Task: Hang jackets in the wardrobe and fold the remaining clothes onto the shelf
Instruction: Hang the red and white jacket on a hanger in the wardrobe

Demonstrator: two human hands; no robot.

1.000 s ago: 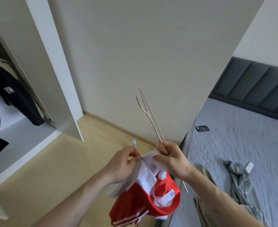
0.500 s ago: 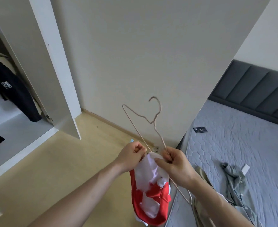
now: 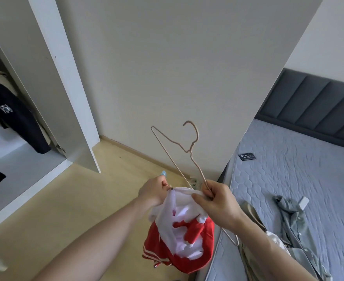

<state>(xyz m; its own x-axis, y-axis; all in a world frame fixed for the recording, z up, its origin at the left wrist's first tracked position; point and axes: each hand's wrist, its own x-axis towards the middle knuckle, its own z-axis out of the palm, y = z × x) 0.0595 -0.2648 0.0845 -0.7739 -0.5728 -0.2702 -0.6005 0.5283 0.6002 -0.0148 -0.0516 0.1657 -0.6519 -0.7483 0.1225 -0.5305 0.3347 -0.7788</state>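
A red jacket with white lining (image 3: 179, 242) hangs in front of me between both hands. My left hand (image 3: 155, 191) pinches its white collar edge near the zip. My right hand (image 3: 215, 201) grips a thin rose-gold wire hanger (image 3: 189, 151) together with the other side of the collar; the hanger's hook points up and one arm sticks out below my wrist. The open wardrobe (image 3: 25, 165) stands at the left with a dark jacket (image 3: 15, 116) hanging inside.
The open wardrobe door (image 3: 69, 88) juts out at the left. At the right is a bed (image 3: 309, 179) with a grey-green shirt (image 3: 295, 226), a beige garment (image 3: 254, 220), a phone (image 3: 247, 156) and a small white object (image 3: 303, 202). Wooden floor lies below.
The hanger has turned from edge-on to face me, hook up. The red jacket has been pulled up and opened between my hands, white lining showing.
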